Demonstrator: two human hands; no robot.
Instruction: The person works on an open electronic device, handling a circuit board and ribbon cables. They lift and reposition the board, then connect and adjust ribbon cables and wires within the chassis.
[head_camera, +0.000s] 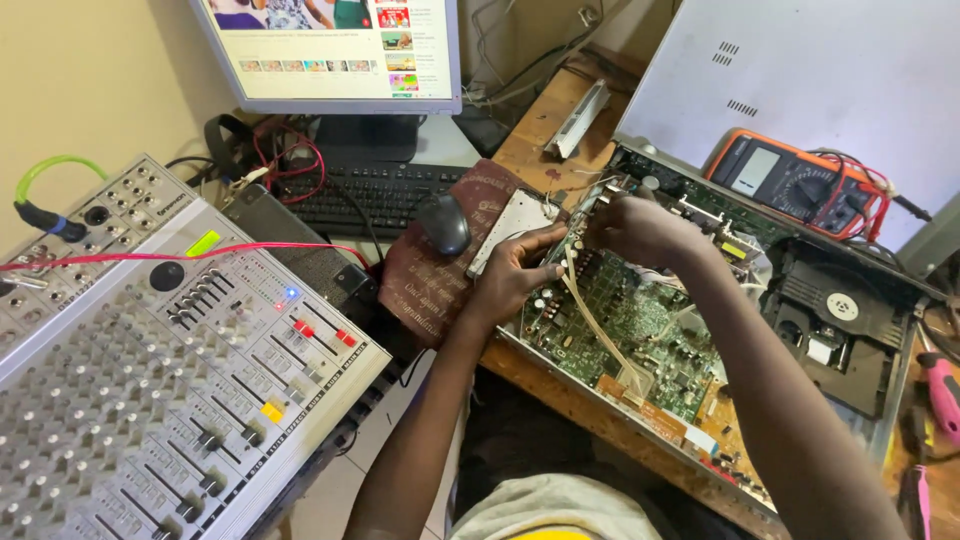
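An opened electronic device lies on a wooden bench, its green circuit board (640, 320) exposed with a pale flat ribbon cable (600, 335) running across it. My left hand (512, 275) grips the board's left edge, fingers curled over it. My right hand (635, 228) reaches into the far left corner of the chassis, fingers closed around small parts there; what they pinch is hidden. A black disc drive (835, 325) fills the right side of the chassis.
An orange multimeter (790, 180) with red leads rests on the raised grey lid (800, 70). A grey audio mixer (150, 360) stands at left. Behind are a keyboard (370, 195), a mouse (444, 222) on a maroon book, and a monitor (330, 50). A pink tool (940, 395) lies at right.
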